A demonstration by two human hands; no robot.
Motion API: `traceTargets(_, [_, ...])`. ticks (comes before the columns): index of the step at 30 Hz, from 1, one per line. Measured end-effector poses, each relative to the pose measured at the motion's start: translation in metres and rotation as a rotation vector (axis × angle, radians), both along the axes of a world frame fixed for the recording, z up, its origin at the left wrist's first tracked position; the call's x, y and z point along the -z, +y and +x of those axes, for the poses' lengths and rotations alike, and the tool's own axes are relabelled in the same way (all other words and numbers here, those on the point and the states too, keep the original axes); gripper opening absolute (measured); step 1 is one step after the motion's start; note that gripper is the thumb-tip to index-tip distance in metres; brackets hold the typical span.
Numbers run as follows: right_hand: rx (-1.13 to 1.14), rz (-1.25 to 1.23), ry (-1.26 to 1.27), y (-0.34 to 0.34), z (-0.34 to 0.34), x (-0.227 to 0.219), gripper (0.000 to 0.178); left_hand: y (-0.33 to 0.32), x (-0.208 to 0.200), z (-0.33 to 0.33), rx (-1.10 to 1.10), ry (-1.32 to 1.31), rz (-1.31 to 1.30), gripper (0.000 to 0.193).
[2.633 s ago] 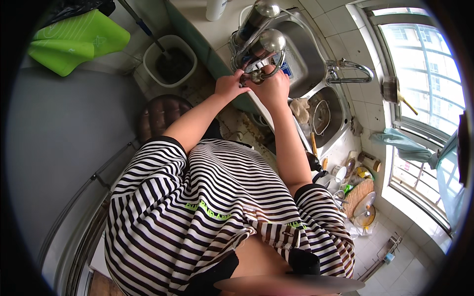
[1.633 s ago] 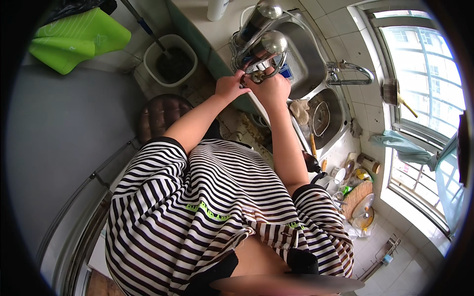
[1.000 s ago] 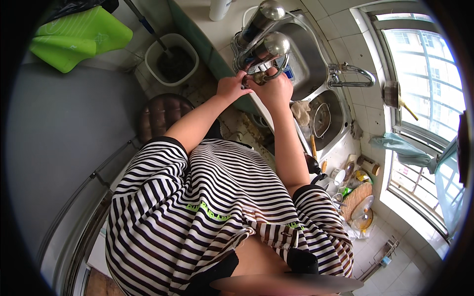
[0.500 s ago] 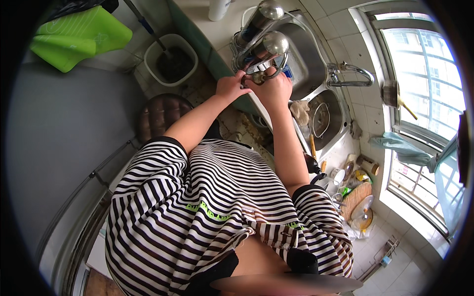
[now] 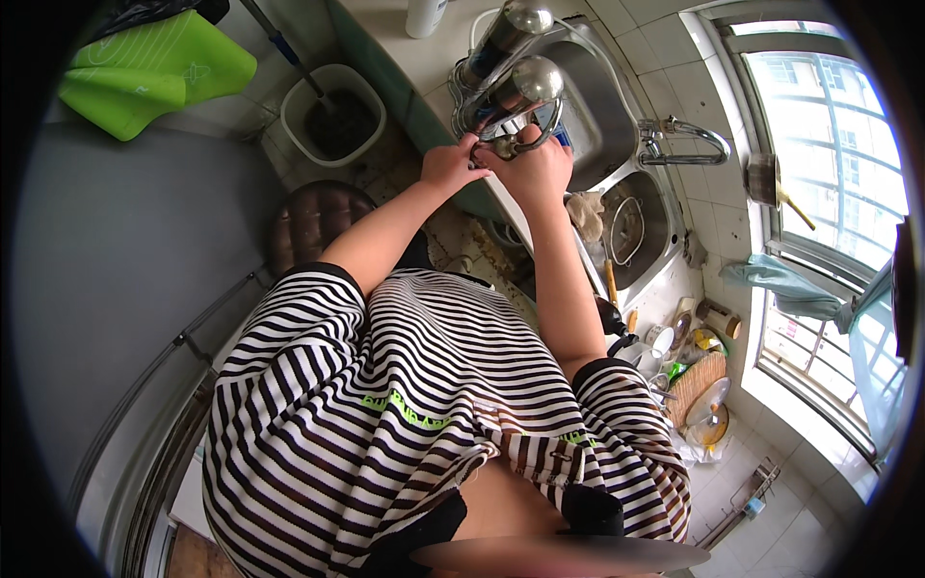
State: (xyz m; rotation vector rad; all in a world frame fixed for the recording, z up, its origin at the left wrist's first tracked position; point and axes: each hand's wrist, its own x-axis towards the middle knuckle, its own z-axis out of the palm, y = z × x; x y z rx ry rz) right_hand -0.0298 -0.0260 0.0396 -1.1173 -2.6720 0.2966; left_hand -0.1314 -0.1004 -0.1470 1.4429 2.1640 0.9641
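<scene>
Near steel cylinder (image 5: 525, 91) lies at twelve o'clock, axis toward two, closer to right hand (image 5: 536, 175) than left hand (image 5: 449, 170); can't tell either grip

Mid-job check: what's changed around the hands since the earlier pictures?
No clear change: the left hand and right hand remain at the metal fitting by the nearer steel cylinder, any shift too slight to tell. Nothing was visibly taken up or let go. Sink and faucet stayed put.
</scene>
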Motion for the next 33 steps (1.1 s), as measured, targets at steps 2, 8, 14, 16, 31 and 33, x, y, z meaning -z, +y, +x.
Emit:
traceTargets(2, [-0.012,-0.030,0.057,0.002,0.001,0.004,0.045,0.000,-0.002,0.001,-0.005,0.025,0.008,0.065])
traceTargets(8, [-0.164,-0.150,0.232,0.015,0.010,0.019,0.044,-0.001,-0.001,0.001,-0.011,0.034,-0.010,0.060])
traceTargets(14, [-0.017,-0.096,0.040,-0.001,0.002,-0.002,0.046,0.001,0.007,0.000,-0.014,0.031,0.029,0.064])
traceTargets(16, [0.048,-0.101,-0.070,-0.004,-0.002,-0.006,0.045,0.000,0.009,0.000,-0.012,0.026,0.021,0.065])
traceTargets(31, [0.042,-0.087,0.078,-0.004,0.005,-0.002,0.045,0.000,0.008,0.001,-0.027,0.031,0.058,0.067])
traceTargets(33, [0.070,-0.173,0.006,-0.006,0.002,-0.008,0.046,-0.001,0.005,0.001,-0.020,0.025,0.058,0.067])
